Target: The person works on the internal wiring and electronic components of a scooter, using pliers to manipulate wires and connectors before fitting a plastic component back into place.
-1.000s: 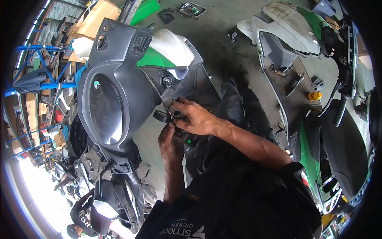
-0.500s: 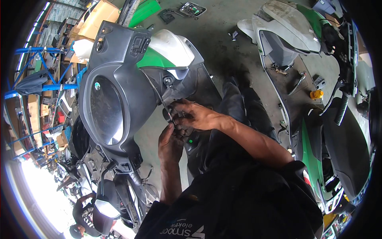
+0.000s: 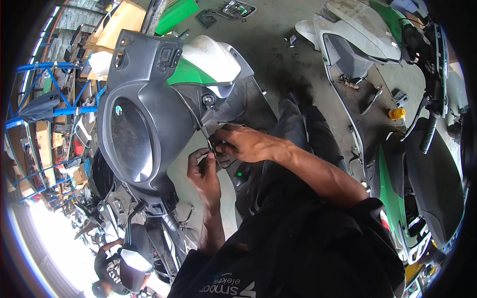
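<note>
A thin dark cable (image 3: 191,107) comes out from the grey scooter front (image 3: 171,111) and runs down to both my hands. With its fingers bent round the cable's lower end, my right hand (image 3: 243,143) reaches in from the right. Just below and left of it, my left hand (image 3: 205,174) pinches the same cable by the thumb, its index finger curled apart. The fingertips of the two hands nearly meet, and they hide the cable's very end. Beside the cable, a round black lock-like fitting (image 3: 208,100) sits on the scooter body.
Close on my left stands the scooter's dark oval panel (image 3: 131,141), with a white and green cover (image 3: 211,62) above. Another green and white scooter (image 3: 357,39) is at the right, a yellow piece (image 3: 396,114) on its footboard. Blue shelving (image 3: 54,111) lines the left; a person (image 3: 107,268) is lower left.
My left hand has shifted a little left and its index finger has lifted away from the others. My right hand has stayed almost in place, its fingers slightly more curled round the cable.
</note>
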Demonstrator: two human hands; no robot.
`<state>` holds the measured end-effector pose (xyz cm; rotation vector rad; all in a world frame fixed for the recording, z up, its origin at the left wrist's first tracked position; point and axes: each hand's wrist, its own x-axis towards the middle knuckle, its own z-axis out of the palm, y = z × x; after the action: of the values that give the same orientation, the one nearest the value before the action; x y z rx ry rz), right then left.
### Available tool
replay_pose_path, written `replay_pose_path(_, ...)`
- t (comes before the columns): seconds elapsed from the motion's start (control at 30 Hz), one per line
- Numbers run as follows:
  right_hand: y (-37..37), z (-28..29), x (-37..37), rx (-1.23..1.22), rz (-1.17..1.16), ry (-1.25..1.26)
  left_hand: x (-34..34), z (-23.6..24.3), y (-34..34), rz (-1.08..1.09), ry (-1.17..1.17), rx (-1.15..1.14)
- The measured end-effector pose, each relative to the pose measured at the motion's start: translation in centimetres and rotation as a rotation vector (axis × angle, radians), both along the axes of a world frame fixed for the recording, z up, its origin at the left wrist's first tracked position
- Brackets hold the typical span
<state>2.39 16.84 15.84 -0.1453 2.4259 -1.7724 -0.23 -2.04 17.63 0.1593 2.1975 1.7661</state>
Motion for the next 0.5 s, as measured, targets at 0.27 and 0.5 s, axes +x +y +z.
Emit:
replay_pose_path(0.27,-0.2,-0.4,0.3,0.062,-0.063,0.102,-1.0,-0.4,-0.6,-0.099,0.078,-0.103)
replay_pose_path(0.5,-0.6,-0.8,0.2,0.077,-0.091,0.122,-1.5,-0.2,-1.2,-0.117,-0.030,-0.090)
